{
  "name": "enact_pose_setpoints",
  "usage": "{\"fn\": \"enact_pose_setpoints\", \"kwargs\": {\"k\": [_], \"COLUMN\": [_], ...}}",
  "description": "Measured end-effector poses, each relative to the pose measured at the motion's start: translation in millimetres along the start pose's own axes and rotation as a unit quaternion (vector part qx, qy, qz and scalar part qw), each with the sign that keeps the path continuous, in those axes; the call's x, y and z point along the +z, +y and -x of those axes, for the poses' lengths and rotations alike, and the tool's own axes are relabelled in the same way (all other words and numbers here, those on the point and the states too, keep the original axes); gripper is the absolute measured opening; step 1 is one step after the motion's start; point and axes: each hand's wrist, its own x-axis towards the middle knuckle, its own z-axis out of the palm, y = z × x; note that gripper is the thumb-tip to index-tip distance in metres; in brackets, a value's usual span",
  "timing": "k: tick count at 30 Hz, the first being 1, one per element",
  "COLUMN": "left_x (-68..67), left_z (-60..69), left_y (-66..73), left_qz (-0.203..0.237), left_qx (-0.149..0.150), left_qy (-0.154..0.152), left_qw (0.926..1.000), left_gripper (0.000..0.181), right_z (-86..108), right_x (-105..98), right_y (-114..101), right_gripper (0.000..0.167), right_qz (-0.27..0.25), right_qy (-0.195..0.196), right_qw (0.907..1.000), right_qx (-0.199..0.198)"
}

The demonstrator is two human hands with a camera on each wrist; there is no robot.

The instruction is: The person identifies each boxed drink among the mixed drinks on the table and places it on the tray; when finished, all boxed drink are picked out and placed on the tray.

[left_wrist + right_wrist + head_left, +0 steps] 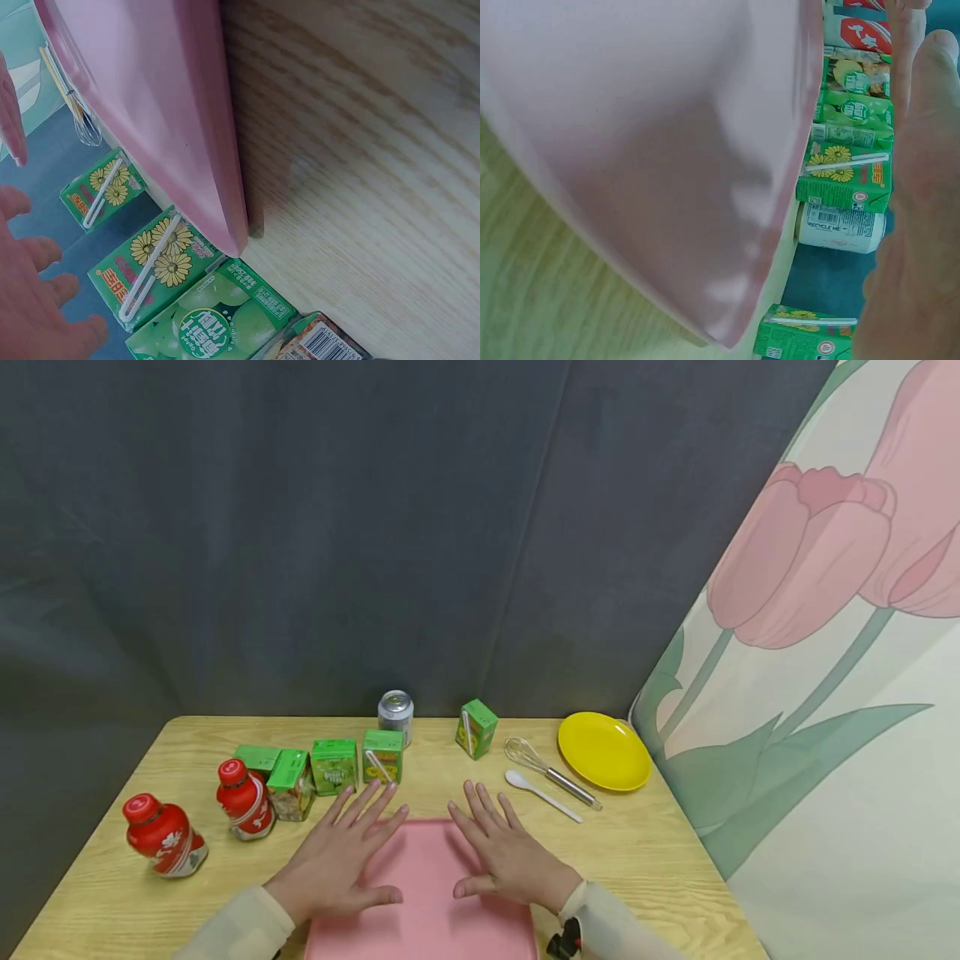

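Head view, starting far left: a red bottle (pixel 167 837), then a second red bottle (pixel 247 802). Next, a row of little drink boxes: a back green box (pixel 255 757) half hidden behind the second red bottle, then a brown-sided box (pixel 291 785), a grape box (pixel 335 768) and a flower box (pixel 383 757) with a straw.

Then the left hand (pixel 341 860), palm down, fingers straight and spread, holding nothing. In the middle, the pink tray (pixel 427 893), right under and between both hands: left side below the left hand, right side below the right hand (pixel 513 860). Probably longest from front to back, but with the near end cut off, so cannot tell for sure. Dark shadows on the tray below both hands, so likely held just above, not touching. Cannot pick a nearer hand. Behind the flower box, a can (pixel 396 710), partly hidden; farther right, a lone box (pixel 477 729).

Right hand also spread, palm down, holding nothing. Past it, a white spoon (pixel 543 796), a whisk (pixel 558 777) and a yellow plate (pixel 603 752).

Left wrist view: only bits of fingers at the left edge. Right wrist view: hand cut off at the right edge.
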Motion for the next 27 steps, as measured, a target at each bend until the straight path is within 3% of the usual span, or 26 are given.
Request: {"fn": "enact_pose_setpoints", "kwargs": {"k": [2,4,6,8,11,14,17,19,21,23,25,27], "left_x": [-0.5,-1.2,-1.7,-2.2,-2.6,-3.2,-3.8,-4.4,-4.7,-5.1,-5.3,-5.3], "left_z": [0.3,0.6,0.9,1.1,1.5,2.0,2.4,2.3,2.1,1.8,1.0,-0.1], "left_y": [-0.4,-0.9,-1.4,-1.7,-1.5,-1.1,-1.1,-1.5,-2.1,-3.0,-4.1,-5.4], "left_qz": [0.002,0.005,0.007,0.007,0.008,0.009,0.008,0.007,0.006,0.006,0.006,0.007], "left_qx": [-0.001,-0.003,-0.005,-0.005,-0.005,-0.009,-0.012,-0.013,-0.014,-0.017,-0.021,-0.025], "left_qy": [-0.003,-0.006,-0.008,-0.008,-0.007,-0.005,-0.005,-0.008,-0.012,-0.014,-0.011,-0.004], "left_qw": [1.0000,1.0000,0.9999,0.9999,0.9999,0.9999,0.9999,0.9999,0.9998,0.9997,0.9997,0.9996], "left_gripper": [0.103,0.103,0.103,0.102,0.102,0.101,0.101,0.101,0.101,0.101,0.099,0.097], "right_z": [-1.6,-4.0,-7.0,-8.7,-6.0,2.8,14.5,21.3,26.2,28.6,28.6,27.5], "right_x": [-1.6,-4.8,-8.6,-11.4,-10.1,-3.4,4.0,8.0,10.4,11.5,12.0,13.0], "right_y": [-0.9,-1.3,0.0,4.5,17.6,34.8,48.4,54.2,57.4,59.4,60.4,60.7], "right_gripper": [0.095,0.079,0.058,0.042,0.030,0.028,0.026,0.025,0.025,0.024,0.022,0.020], "right_qz": [-0.042,-0.112,-0.207,-0.308,-0.433,-0.502,-0.538,-0.555,-0.567,-0.571,-0.567,-0.556], "right_qy": [0.006,0.023,0.053,0.082,0.104,0.092,0.063,0.042,0.029,0.022,0.022,0.027], "right_qw": [0.9989,0.9920,0.9725,0.9375,0.8690,0.8074,0.7640,0.7432,0.7294,0.7232,0.7261,0.7376], "right_qx": [0.020,0.053,0.093,0.140,0.216,0.296,0.350,0.371,0.382,0.388,0.388,0.382]}}
